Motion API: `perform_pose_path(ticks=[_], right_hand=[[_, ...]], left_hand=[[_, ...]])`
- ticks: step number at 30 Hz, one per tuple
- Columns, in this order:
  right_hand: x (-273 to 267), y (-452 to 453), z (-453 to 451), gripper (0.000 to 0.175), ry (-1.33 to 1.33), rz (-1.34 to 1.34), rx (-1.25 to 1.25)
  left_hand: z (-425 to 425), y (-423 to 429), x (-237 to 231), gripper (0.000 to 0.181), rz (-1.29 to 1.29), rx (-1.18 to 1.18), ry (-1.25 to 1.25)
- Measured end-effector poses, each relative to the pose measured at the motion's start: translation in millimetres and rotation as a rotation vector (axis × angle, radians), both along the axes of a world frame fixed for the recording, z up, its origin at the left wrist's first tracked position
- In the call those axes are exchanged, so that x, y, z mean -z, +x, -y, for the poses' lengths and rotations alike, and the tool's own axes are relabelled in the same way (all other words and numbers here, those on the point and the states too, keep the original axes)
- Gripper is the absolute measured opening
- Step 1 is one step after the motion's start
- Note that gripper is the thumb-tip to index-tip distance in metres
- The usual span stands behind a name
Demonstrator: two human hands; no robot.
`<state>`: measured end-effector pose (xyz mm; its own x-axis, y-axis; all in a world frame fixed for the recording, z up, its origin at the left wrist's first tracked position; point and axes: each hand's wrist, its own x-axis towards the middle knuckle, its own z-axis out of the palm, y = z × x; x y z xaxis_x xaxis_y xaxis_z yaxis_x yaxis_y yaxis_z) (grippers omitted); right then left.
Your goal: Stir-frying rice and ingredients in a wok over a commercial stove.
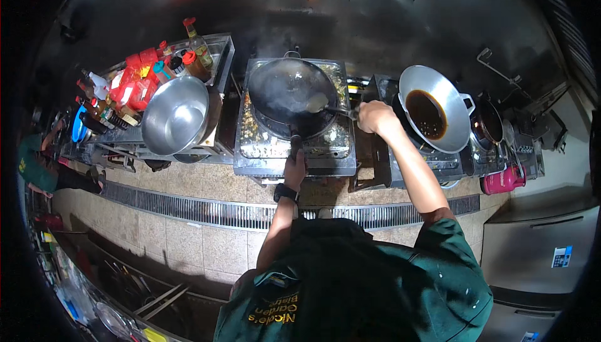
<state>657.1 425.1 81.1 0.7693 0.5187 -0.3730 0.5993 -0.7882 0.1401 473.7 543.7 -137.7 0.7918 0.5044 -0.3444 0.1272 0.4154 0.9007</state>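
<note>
A dark wok sits on the gas stove in front of me, with steam rising from it. My left hand grips the wok's long handle, which points toward me. In my right hand is the handle of a wok spatula. Its broad head reaches into the right side of the wok and looks blurred. Whether any food lies in the wok is hard to tell through the steam. Food scraps litter the stove top around the wok.
A large metal wok of brown liquid stands on the right burner, beside a smaller pan. Leftward are a steel bowl and several sauce bottles. A pink gas cylinder stands right. A person is at far left.
</note>
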Motion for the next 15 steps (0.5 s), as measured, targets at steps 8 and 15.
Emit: perform_pose_path(ticks=[8, 15], right_hand=[[21, -14, -57, 0.030, 0.265, -0.170, -0.042], [-13, -5, -46, 0.026, -0.038, -0.025, 0.008]], left_hand=[[14, 7, 40, 0.030, 0.039, -0.027, 0.028], [-1, -1, 17, 0.028, -0.049, 0.024, -0.027]])
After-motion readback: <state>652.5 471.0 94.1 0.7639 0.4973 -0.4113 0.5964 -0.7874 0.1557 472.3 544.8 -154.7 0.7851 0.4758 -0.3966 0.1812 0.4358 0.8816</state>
